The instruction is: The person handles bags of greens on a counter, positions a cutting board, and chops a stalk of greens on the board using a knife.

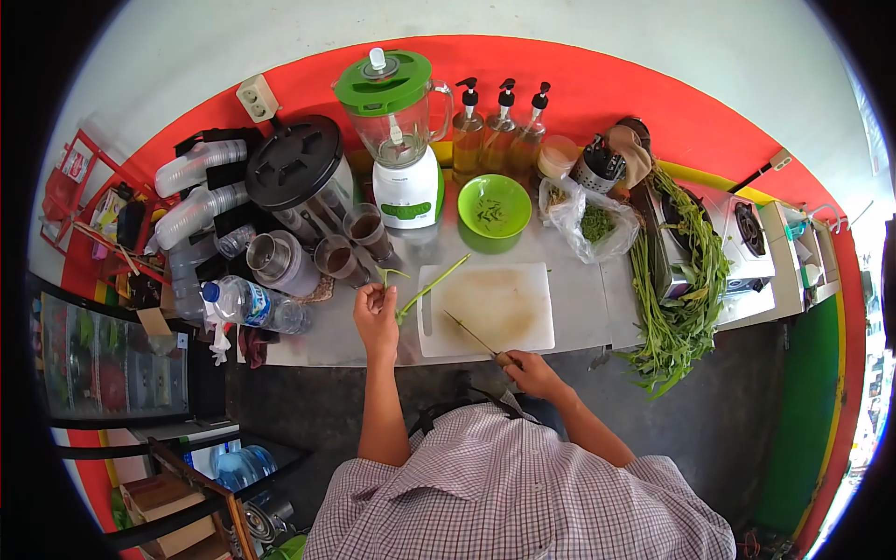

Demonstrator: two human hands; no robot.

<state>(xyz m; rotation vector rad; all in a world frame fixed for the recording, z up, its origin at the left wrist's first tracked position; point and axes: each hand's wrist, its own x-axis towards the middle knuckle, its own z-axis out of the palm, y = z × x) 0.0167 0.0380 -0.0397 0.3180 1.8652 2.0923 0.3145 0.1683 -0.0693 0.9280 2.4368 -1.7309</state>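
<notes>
My right hand [534, 375] is wrapped round the handle of a knife [474, 336], its blade pointing up and left over the white cutting board [537, 317]. To the left of the board, my left hand [376, 317] is closed in a pinch, with a thin green stem [393, 273] sticking out at the fingertips. A longer green stalk [434, 287] lies slanted across the board's left side, its lower end past the edge near my left hand. Behind the board, a green bowl [509, 191] contains small cut green pieces.
A blender [408, 182], several pump bottles [499, 131] and a plastic bag [569, 219] of greens stand at the back. Leafy stalks [686, 299] drape over a stove [737, 233] on the right. Two dark-filled cups [341, 261], a water bottle [252, 303] and a lidded container [299, 168] crowd the left.
</notes>
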